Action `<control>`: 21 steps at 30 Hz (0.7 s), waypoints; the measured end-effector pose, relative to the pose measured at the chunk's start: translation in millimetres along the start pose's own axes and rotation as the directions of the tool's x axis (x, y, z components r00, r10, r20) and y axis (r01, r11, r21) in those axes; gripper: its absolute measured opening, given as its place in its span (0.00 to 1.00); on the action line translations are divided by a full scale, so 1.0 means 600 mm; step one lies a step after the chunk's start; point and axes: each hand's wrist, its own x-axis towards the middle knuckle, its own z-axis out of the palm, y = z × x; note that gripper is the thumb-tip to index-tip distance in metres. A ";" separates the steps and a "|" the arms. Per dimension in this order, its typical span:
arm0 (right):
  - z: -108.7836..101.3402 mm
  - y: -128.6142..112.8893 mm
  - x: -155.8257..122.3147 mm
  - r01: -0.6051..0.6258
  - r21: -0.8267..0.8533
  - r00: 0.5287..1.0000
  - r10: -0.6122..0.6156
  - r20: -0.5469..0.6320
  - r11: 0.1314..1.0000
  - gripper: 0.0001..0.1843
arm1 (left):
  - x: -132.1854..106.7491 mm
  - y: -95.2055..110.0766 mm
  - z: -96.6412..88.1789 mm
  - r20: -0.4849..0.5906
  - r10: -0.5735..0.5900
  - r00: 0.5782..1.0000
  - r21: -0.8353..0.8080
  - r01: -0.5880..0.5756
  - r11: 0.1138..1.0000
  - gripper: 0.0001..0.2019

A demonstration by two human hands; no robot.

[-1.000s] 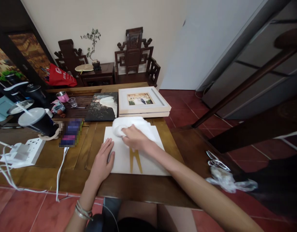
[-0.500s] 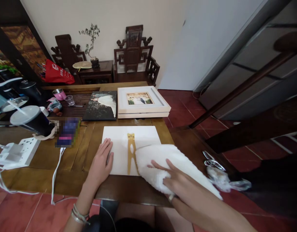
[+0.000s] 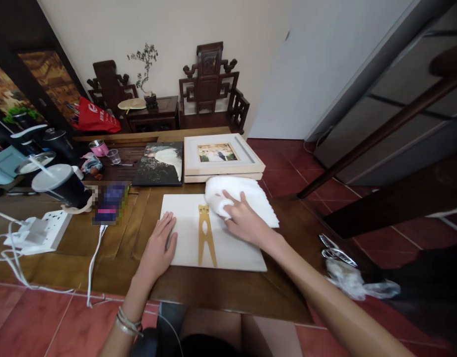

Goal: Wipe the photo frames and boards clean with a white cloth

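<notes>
A flat white board [image 3: 179, 248] lies at the table's front edge. On its middle is a gold forked piece [image 3: 205, 233] with small holes at its top and two legs spreading toward me. My left hand [image 3: 161, 245] rests on the board's left edge, fingers stretched out and holding nothing. At the board's far right corner, my right hand [image 3: 243, 218] presses down on a fluffy white cloth [image 3: 256, 198], part of it bunched under the fingers. The cloth hangs over the board's right side; its underside is hidden.
Behind the board are pale picture frames [image 3: 246, 153], stacked, and a dark picture panel [image 3: 159, 166]. To the left stand a lidded drink cup [image 3: 60, 181], a phone [image 3: 111, 203] on a cable and a power strip [image 3: 53, 230]. Metal tools [image 3: 336, 250] and a plastic bag [image 3: 347, 277] lie right.
My right hand has moved the white cloth away from me, from the board's near right part to its far right corner, uncovering the gold piece's right leg. My left hand stays in place.
</notes>
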 end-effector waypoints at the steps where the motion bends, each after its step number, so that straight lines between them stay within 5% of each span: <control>1: 0.002 -0.008 -0.008 -0.002 -0.011 1.000 0.002 0.011 1.000 0.10 | 0.000 0.000 0.000 -0.002 0.000 1.000 -0.002 0.000 1.000 0.21; 12: -0.058 -0.113 -0.195 -0.030 0.222 0.938 -0.049 0.344 0.975 0.17 | 0.001 0.000 0.001 -0.014 0.007 1.000 -0.015 -0.007 1.000 0.21; 16: -0.067 -0.090 -0.163 -0.047 0.221 0.947 -0.027 0.319 0.974 0.16 | 0.001 -0.001 0.000 -0.010 0.009 1.000 -0.015 -0.009 1.000 0.21; 21: -0.036 -0.022 -0.064 -0.007 0.148 0.987 -0.017 0.161 0.989 0.13 | 0.002 0.000 -0.002 -0.004 0.010 1.000 -0.013 -0.010 1.000 0.21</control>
